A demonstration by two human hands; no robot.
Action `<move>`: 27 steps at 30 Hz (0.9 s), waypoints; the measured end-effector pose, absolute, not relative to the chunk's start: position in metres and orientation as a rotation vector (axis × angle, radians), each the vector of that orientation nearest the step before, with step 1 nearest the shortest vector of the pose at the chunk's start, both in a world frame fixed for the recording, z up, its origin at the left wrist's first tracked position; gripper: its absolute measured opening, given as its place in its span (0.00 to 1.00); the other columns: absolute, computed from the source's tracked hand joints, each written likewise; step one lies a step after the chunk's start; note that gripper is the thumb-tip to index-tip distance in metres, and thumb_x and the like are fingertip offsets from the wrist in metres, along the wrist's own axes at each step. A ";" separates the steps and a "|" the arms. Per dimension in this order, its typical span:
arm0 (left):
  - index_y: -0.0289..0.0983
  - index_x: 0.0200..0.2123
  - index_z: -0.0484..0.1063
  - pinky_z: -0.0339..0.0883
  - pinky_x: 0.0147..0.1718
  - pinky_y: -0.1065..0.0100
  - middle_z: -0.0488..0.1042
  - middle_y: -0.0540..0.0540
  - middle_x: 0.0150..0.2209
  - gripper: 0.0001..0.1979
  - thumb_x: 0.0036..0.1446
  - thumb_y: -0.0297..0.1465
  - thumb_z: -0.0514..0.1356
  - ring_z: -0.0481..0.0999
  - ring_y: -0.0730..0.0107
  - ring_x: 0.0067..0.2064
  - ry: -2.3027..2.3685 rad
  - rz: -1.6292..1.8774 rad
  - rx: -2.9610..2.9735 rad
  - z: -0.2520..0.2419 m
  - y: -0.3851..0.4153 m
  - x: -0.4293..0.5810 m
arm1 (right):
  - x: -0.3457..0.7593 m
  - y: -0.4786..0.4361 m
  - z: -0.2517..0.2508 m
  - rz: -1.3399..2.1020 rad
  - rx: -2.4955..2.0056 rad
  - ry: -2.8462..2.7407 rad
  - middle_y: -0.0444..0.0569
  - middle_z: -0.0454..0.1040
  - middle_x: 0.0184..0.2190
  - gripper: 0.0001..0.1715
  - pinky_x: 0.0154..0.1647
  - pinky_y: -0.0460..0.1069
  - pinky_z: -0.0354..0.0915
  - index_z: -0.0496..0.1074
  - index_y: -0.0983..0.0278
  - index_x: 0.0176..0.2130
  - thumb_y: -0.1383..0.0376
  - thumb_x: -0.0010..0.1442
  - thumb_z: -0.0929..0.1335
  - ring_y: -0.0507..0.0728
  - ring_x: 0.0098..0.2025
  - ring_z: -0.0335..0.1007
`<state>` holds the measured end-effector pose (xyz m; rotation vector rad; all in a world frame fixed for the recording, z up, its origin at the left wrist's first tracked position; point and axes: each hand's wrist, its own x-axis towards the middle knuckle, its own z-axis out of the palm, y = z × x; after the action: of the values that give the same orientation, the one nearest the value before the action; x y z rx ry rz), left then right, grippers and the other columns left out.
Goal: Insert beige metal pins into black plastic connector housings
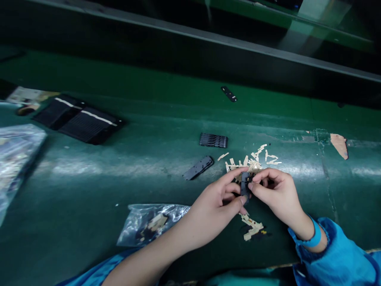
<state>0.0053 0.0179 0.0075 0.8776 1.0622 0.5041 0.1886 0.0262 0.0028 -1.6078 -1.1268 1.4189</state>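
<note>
Between the thumb and fingers of my left hand (pixel 212 208) is a small dark plastic plate (pixel 245 182), held roughly upright. My right hand (pixel 278 196) pinches at the plate's right edge, thumb and forefinger together; what sits between those fingertips is too small to make out. Just beyond both hands lies a loose pile of thin cream-coloured strips (pixel 254 163), partly hidden by my fingers. A smaller group of cream pieces (pixel 253 229) is on the near side, below my hands. To the left are a short stack of dark plates (pixel 199 167) and a row of similar plates (pixel 213 140).
A clear plastic bag (pixel 156 222) with small parts lies beside my left forearm. Farther left are black trays (pixel 80 119) and a large plastic bag (pixel 18 159). One black plate (pixel 229 93) rests toward the back of the green table (pixel 89 182). A tan patch (pixel 339 145) is at right.
</note>
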 end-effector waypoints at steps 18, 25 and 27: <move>0.43 0.68 0.61 0.74 0.43 0.58 0.79 0.52 0.36 0.33 0.61 0.33 0.62 0.83 0.64 0.34 1.086 0.486 0.897 0.009 0.018 0.003 | 0.189 0.029 0.006 1.414 -1.609 -1.087 0.40 0.69 0.17 0.04 0.23 0.46 0.54 0.80 0.62 0.25 0.64 0.45 0.76 0.50 0.21 0.56; 0.43 0.70 0.59 0.75 0.43 0.57 0.79 0.51 0.37 0.34 0.61 0.34 0.62 0.83 0.62 0.35 1.072 0.490 0.888 0.010 0.018 0.004 | 0.188 0.027 0.006 1.432 -1.605 -1.115 0.42 0.74 0.19 0.03 0.22 0.47 0.57 0.79 0.61 0.26 0.65 0.46 0.75 0.50 0.21 0.58; 0.42 0.70 0.59 0.75 0.43 0.57 0.79 0.51 0.37 0.34 0.62 0.34 0.62 0.83 0.63 0.35 1.069 0.492 0.891 0.010 0.018 0.004 | 0.188 0.027 0.006 1.435 -1.605 -1.116 0.42 0.74 0.19 0.02 0.22 0.47 0.57 0.79 0.61 0.26 0.65 0.46 0.75 0.50 0.21 0.59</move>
<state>0.0041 0.0177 0.0097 0.8909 1.0689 0.4920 0.1879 0.0272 0.0062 -1.6051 -1.1155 1.4350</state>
